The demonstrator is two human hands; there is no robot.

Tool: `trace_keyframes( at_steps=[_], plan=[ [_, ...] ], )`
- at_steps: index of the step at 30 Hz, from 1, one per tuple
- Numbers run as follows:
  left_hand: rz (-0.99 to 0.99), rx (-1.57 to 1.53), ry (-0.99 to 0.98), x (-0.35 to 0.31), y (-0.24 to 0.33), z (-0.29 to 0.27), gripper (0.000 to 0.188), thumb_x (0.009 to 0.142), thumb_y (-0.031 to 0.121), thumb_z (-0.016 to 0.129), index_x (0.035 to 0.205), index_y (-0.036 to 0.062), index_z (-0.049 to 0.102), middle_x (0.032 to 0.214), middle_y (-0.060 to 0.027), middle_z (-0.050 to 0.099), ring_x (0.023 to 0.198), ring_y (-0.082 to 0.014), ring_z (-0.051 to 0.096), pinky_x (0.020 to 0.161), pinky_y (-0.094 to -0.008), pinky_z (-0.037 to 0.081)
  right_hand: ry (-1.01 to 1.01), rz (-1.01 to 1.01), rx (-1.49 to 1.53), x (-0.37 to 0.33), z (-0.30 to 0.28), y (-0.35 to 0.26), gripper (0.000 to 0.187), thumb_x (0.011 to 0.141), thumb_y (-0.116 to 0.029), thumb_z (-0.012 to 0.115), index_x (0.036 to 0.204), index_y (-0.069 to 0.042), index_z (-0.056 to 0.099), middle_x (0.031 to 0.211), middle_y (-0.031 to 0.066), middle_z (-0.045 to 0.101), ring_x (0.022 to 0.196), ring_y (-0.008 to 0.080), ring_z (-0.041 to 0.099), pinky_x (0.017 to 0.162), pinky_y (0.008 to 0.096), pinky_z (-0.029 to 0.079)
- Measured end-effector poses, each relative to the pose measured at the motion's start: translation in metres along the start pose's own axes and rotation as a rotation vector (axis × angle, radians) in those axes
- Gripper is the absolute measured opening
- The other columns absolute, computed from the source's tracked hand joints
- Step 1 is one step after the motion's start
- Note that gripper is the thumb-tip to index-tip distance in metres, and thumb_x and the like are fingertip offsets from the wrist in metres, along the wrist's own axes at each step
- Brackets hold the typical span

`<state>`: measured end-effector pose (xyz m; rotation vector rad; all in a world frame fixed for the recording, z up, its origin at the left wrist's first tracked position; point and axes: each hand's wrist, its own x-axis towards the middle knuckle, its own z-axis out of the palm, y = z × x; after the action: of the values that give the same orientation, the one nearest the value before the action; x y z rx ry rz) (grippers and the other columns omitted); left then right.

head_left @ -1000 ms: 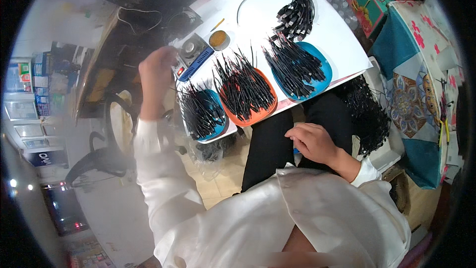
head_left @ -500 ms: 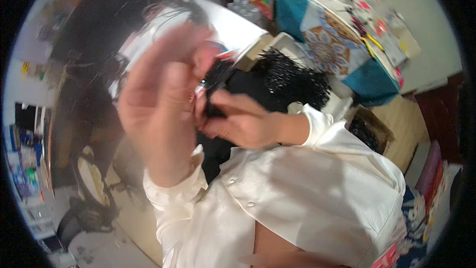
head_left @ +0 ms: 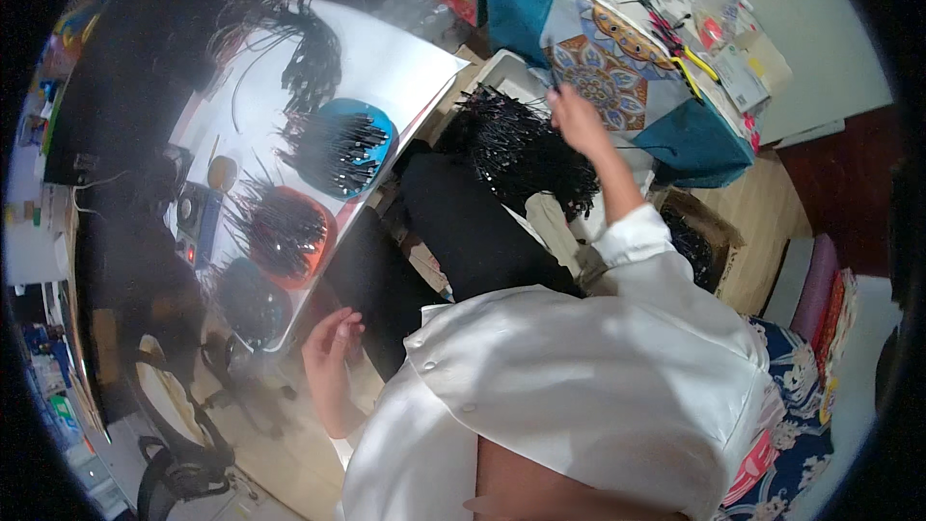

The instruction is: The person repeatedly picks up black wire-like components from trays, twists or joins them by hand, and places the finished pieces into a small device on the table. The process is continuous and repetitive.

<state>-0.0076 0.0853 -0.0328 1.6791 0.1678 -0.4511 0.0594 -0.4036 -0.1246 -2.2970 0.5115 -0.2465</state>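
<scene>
My right hand (head_left: 577,121) is raised over the far right side of a white bin (head_left: 503,66), its fingers closed on a thin black cable (head_left: 554,63) that sticks up above them. A dense heap of black cables (head_left: 516,147) fills the bin beneath. My left hand (head_left: 331,342) hangs beside my left thigh, near the table's corner, fingers loosely bent and apart, with nothing visible in it. Bundles of black cables stand in a blue dish (head_left: 386,121) and an orange dish (head_left: 321,256) on the white table (head_left: 405,53).
A darker dish (head_left: 256,304) of cables sits at the table's near corner. Pliers with yellow handles (head_left: 696,65) lie on the patterned tablecloth (head_left: 617,68) at the far right. A cardboard box (head_left: 728,232) stands on the floor, and a chair (head_left: 178,405) at lower left.
My hands have parted from in front of me. The right went to above the bin at the right; the left dropped toward my thigh. The dishes on the table have come into view.
</scene>
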Motion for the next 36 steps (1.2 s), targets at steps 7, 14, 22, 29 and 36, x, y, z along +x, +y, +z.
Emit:
trace_keyframes(
  at_steps=[7,14,22,29,36],
  plan=[
    [0.020,0.043,0.212,-0.018,-0.004,-0.030,0.026,0.094,0.014,0.059,0.114,-0.0011,0.062,0.099,-0.0060,0.069,0.080,-0.0088,0.059,0.069,-0.0211,0.045,-0.245,0.101,-0.344,0.023,0.154,0.094,0.034,0.092,-0.029,0.056,0.106,0.003,0.053,0.102,0.0279,0.062,0.099,0.0427,0.059,0.083,0.0498,0.047],
    [0.220,0.358,0.555,0.019,0.000,-0.069,0.015,0.090,0.011,0.062,0.097,-0.0016,0.066,0.082,-0.0057,0.067,0.076,-0.0100,0.060,0.069,-0.0241,0.047,-0.090,-0.171,-0.289,0.027,0.154,0.086,0.030,0.088,-0.020,0.061,0.108,0.003,0.059,0.105,0.0240,0.062,0.099,0.0420,0.059,0.086,0.0465,0.047],
    [0.348,0.333,0.372,0.052,0.021,-0.043,0.015,0.095,0.011,0.059,0.097,-0.0028,0.062,0.087,-0.0017,0.061,0.078,-0.0080,0.056,0.072,-0.0221,0.047,0.009,-0.059,-0.184,0.012,0.118,0.107,0.021,0.084,-0.016,0.062,0.100,-0.003,0.065,0.095,0.0193,0.066,0.091,0.0361,0.064,0.081,0.0405,0.050],
    [0.216,0.228,0.401,0.032,0.015,-0.026,0.017,0.095,0.016,0.060,0.098,0.0003,0.063,0.088,-0.0001,0.061,0.075,-0.0051,0.053,0.065,-0.0179,0.042,-0.091,-0.183,-0.251,0.073,0.164,0.113,0.023,0.085,-0.010,0.060,0.107,-0.003,0.060,0.101,0.0196,0.060,0.099,0.0381,0.058,0.087,0.0435,0.046],
    [0.056,0.269,0.331,0.031,0.023,-0.009,0.019,0.094,0.020,0.060,0.095,0.0011,0.063,0.081,0.0001,0.058,0.073,-0.0067,0.051,0.063,-0.0192,0.040,-0.218,-0.108,-0.481,0.128,0.195,0.114,0.029,0.079,-0.009,0.065,0.107,-0.010,0.066,0.104,0.0187,0.062,0.099,0.0383,0.059,0.090,0.0451,0.046]
  ],
)
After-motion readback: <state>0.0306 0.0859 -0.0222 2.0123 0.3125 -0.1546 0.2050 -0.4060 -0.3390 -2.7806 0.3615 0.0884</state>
